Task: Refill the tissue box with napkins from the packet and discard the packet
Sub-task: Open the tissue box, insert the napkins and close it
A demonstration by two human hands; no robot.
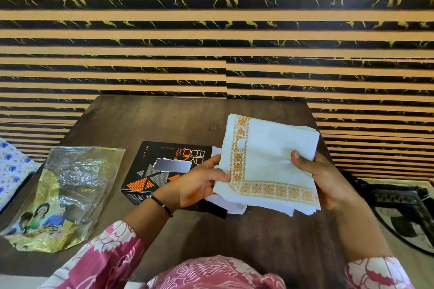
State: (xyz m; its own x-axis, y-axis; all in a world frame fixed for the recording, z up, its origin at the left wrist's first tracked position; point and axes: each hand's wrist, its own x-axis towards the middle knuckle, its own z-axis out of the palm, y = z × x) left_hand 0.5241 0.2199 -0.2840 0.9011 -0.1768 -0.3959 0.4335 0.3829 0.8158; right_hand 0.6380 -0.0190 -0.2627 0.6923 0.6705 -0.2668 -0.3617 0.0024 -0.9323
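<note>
A stack of white napkins with an orange patterned border is held above the dark wooden table. My left hand grips its left edge and my right hand grips its right edge. Beneath and to the left of the stack lies a black tissue box with orange and grey triangles, its torn top opening showing. A few white napkins stick out under the stack beside the box. The clear and gold plastic packet lies flat and crumpled at the table's left.
A striped black and tan wall panel stands right behind the table. A blue floral cloth lies at the far left edge. A patterned rug shows on the floor to the right.
</note>
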